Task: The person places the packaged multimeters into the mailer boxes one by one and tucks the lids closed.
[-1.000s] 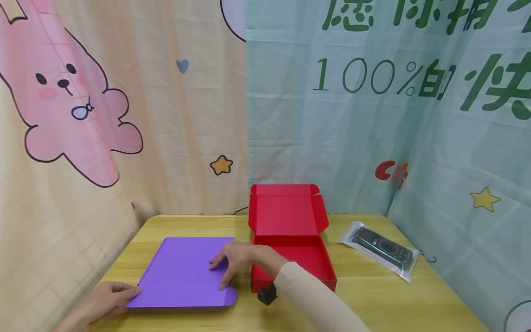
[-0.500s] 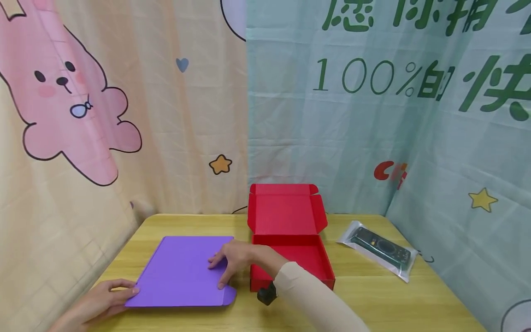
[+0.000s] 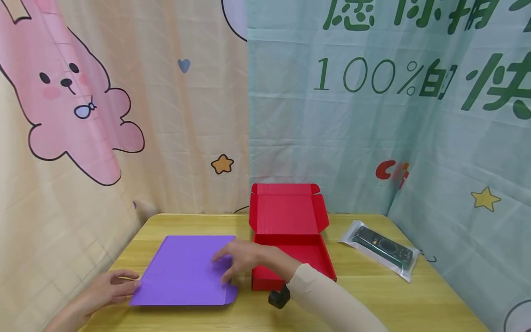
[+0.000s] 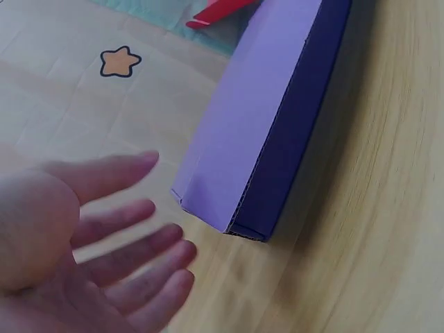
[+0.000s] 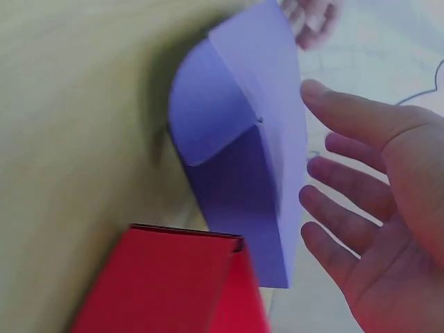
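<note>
Head view gives us both hands at once: our left hand (image 3: 109, 289) lies low at the lower left of the frame, fingers relaxed and released, just beside the near left corner of the purple box (image 3: 186, 271). Our right hand (image 3: 244, 260) hovers over the box's right edge with fingers spread, grasping nothing. The purple box lies closed and flat on the counter (image 3: 373, 295), left of centre.

Left wrist view adds what the head view cannot: the left hand (image 4: 83, 236) is apart from the purple box (image 4: 263, 132), a sliver of counter between them. Right wrist view shows the right hand (image 5: 374, 208) open-palmed, clear of the purple box (image 5: 236, 159), and the rounded flap on its side.

Only the head view shows the open red box (image 3: 290, 230) touching the purple one, and a bagged black device (image 3: 379, 249) at right.
</note>
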The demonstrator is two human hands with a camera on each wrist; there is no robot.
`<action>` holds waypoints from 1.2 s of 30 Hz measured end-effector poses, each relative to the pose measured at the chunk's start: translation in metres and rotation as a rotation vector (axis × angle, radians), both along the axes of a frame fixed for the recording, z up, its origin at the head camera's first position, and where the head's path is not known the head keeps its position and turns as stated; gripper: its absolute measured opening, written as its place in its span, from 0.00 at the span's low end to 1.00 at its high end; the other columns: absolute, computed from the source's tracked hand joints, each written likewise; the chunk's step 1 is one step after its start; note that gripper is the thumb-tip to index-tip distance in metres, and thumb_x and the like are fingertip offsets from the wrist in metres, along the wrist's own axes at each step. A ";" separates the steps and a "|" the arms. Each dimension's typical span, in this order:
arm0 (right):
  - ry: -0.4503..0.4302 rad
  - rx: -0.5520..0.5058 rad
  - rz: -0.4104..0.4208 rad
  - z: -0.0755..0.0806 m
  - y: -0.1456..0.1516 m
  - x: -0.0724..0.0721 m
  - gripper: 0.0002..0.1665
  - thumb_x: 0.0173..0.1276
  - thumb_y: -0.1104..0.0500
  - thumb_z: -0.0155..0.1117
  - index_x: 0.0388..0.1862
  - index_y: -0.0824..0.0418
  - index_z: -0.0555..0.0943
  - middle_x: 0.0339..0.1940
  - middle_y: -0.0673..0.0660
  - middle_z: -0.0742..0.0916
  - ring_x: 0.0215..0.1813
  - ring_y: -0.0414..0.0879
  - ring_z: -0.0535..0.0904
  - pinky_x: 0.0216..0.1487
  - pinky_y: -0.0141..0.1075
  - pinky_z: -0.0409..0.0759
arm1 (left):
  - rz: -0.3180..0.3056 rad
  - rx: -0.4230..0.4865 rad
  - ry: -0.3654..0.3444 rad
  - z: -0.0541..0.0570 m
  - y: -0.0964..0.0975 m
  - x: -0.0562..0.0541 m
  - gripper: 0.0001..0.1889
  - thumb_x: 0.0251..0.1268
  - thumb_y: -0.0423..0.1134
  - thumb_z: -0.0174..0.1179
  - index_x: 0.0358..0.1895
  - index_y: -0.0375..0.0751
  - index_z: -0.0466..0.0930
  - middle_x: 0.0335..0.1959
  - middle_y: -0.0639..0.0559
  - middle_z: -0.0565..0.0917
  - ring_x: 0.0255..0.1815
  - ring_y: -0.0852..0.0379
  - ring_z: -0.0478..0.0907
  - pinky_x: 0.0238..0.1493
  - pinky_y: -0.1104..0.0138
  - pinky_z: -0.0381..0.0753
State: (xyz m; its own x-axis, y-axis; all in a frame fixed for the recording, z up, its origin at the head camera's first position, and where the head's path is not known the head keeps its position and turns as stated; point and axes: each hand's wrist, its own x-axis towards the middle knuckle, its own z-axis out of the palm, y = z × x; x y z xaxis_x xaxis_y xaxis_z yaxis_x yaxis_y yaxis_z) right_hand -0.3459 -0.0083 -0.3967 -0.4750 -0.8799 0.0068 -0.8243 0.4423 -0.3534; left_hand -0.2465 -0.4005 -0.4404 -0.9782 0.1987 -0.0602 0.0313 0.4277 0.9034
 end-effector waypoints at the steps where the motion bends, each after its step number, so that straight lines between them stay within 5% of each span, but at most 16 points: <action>1: 0.015 -0.010 0.006 0.001 0.002 0.002 0.32 0.63 0.49 0.80 0.65 0.57 0.85 0.61 0.45 0.86 0.63 0.34 0.77 0.59 0.24 0.74 | 0.022 -0.067 0.046 0.003 0.002 -0.001 0.23 0.77 0.39 0.61 0.60 0.18 0.74 0.53 0.39 0.85 0.46 0.61 0.84 0.46 0.65 0.84; 6: 0.026 -0.051 -0.007 -0.002 0.021 0.017 0.28 0.66 0.51 0.77 0.62 0.61 0.86 0.57 0.47 0.88 0.57 0.36 0.82 0.56 0.24 0.76 | 0.058 -0.310 0.298 0.008 0.018 -0.006 0.25 0.68 0.42 0.71 0.61 0.30 0.80 0.59 0.37 0.83 0.52 0.53 0.84 0.46 0.68 0.83; 11: -0.078 -0.137 -0.095 -0.011 0.039 0.035 0.25 0.67 0.53 0.76 0.61 0.62 0.86 0.53 0.48 0.89 0.51 0.35 0.85 0.50 0.24 0.80 | -0.008 -0.331 0.541 0.000 0.028 -0.014 0.22 0.60 0.37 0.76 0.56 0.34 0.84 0.55 0.38 0.84 0.54 0.65 0.80 0.45 0.62 0.86; 14: -0.234 -0.249 -0.163 -0.021 0.048 0.050 0.26 0.66 0.58 0.77 0.61 0.66 0.85 0.54 0.52 0.89 0.49 0.35 0.86 0.48 0.24 0.81 | -0.058 -0.345 0.627 -0.007 0.029 -0.018 0.20 0.57 0.36 0.78 0.52 0.36 0.85 0.56 0.35 0.83 0.57 0.74 0.74 0.44 0.60 0.87; 19: -0.468 -0.416 -0.288 -0.044 0.058 0.074 0.29 0.63 0.63 0.78 0.62 0.71 0.83 0.55 0.56 0.88 0.49 0.39 0.87 0.48 0.29 0.84 | -0.073 -0.354 0.654 -0.015 0.028 -0.019 0.19 0.55 0.36 0.79 0.50 0.39 0.87 0.59 0.35 0.81 0.62 0.79 0.66 0.48 0.68 0.83; 23: -0.556 -0.478 -0.367 -0.065 0.058 0.084 0.32 0.63 0.64 0.78 0.64 0.72 0.80 0.57 0.59 0.88 0.53 0.43 0.87 0.50 0.33 0.85 | -0.040 -0.347 0.664 -0.015 0.030 -0.019 0.19 0.54 0.37 0.79 0.49 0.41 0.88 0.59 0.40 0.83 0.63 0.79 0.66 0.55 0.83 0.66; 25: -0.565 -0.508 -0.390 -0.072 0.056 0.086 0.34 0.63 0.65 0.78 0.66 0.74 0.78 0.59 0.61 0.87 0.56 0.46 0.86 0.51 0.34 0.85 | -0.022 -0.344 0.662 -0.014 0.031 -0.018 0.19 0.53 0.38 0.80 0.49 0.43 0.88 0.59 0.43 0.83 0.63 0.78 0.66 0.55 0.87 0.58; 31: -0.556 -0.575 -0.414 -0.079 0.041 0.088 0.33 0.63 0.67 0.77 0.65 0.76 0.77 0.60 0.64 0.85 0.57 0.49 0.85 0.52 0.34 0.84 | 0.010 -0.321 0.569 -0.012 0.032 -0.014 0.21 0.55 0.39 0.79 0.52 0.39 0.88 0.62 0.42 0.82 0.64 0.76 0.66 0.55 0.86 0.59; 36: -0.543 -0.615 -0.478 -0.078 0.025 0.090 0.22 0.62 0.65 0.78 0.53 0.72 0.85 0.44 0.56 0.91 0.45 0.44 0.88 0.47 0.35 0.86 | 0.017 -0.332 0.509 -0.012 0.032 -0.013 0.24 0.56 0.41 0.79 0.55 0.35 0.88 0.64 0.38 0.80 0.66 0.68 0.68 0.55 0.85 0.60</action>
State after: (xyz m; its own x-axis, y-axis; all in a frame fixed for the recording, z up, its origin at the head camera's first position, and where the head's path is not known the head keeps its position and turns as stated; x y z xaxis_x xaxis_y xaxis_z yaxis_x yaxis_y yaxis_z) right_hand -0.2556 0.0168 -0.4745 -0.8583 -0.5074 0.0769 -0.2591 0.2992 -0.9183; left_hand -0.2599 -0.3686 -0.4525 -0.9033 0.2334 0.3600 0.4149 0.6886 0.5947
